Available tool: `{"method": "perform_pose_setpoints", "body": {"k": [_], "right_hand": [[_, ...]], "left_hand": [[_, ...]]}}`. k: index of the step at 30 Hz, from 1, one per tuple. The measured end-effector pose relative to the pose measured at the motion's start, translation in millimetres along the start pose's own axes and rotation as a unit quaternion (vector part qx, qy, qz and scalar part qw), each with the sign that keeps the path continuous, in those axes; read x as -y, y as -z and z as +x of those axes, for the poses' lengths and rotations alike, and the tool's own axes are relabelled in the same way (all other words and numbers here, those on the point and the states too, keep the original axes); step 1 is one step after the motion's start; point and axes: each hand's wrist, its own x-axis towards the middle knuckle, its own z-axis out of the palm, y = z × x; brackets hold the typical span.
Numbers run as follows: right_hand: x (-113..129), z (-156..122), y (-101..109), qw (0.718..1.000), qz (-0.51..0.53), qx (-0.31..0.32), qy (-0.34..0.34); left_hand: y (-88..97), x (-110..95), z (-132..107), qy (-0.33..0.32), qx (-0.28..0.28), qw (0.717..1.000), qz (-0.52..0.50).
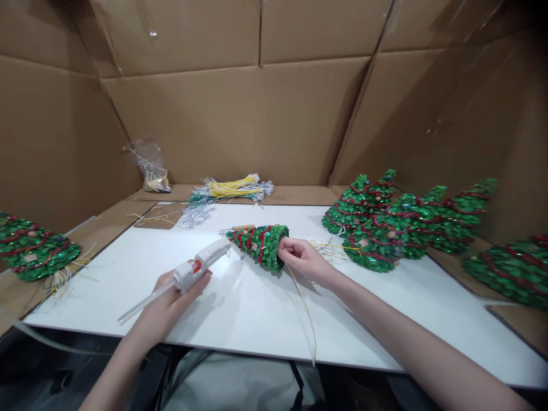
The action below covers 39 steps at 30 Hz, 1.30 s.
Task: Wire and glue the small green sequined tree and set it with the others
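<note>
A: Left hand (171, 297)?
B: Wrapped around a white glue gun (188, 275), a firm, filled grip. Clear glue stick (141, 306) out the back; nozzle end close by the tip of the small tree (257, 246). Contact there: cannot tell.
A: Where is that tree, exactly?
B: Middle of the white table (257, 325), on its side, tip toward the left hand, open base toward the right. Green, with red garland and small ornaments.
A: And the right hand (303, 260)?
B: At the tree's base. Thumb and fingers drawn in narrow, at the rim. Whether they pinch rim or wire, cannot tell. A yellow wire (306, 311) trails from just below the hand to the table's near edge.
A: Surroundings?
B: Right: a cluster of green trees (381, 234), standing close together, loose wires beside them. Far right, another, cut by the frame. Left: one more tree (32, 245), wires spilling from under it. Far side: a bundle of yellow, white and green wires (231, 188); left of it a clear plastic bag (152, 168). Cardboard walls (222, 120) behind.
</note>
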Motion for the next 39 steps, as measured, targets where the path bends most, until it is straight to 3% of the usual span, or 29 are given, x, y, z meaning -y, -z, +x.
{"method": "perform_pose_setpoints", "body": {"k": [3, 6, 14, 28, 34, 39], "right_hand": [[-1.4, 0.3, 2.1, 1.000, -0.002, 0.000, -0.003], [-2.8, 0.0, 3.2, 1.000, -0.002, 0.001, -0.001], [-2.7, -0.2, 2.6, 1.000, 0.001, 0.005, 0.000], [-0.1, 0.5, 2.5, 1.000, -0.005, 0.003, 0.001], [0.3, 0.1, 3.3, 1.000, -0.007, 0.002, -0.005], [1.3, 0.0, 2.9, 1.000, -0.004, 0.002, -0.004]], "left_hand": [[5.7, 11.6, 6.6, 0.066, 0.002, 0.998, 0.024], [8.4, 19.2, 9.9, 0.093, 0.015, 0.996, 0.002], [5.3, 14.3, 9.5, 0.076, 0.058, 0.995, -0.038], [2.5, 14.1, 9.2, 0.075, 0.064, 0.995, -0.032], [6.6, 0.8, 7.6, 0.051, 0.055, 0.997, 0.004], [16.0, 3.2, 3.5, 0.046, 0.080, 0.994, 0.055]]}}
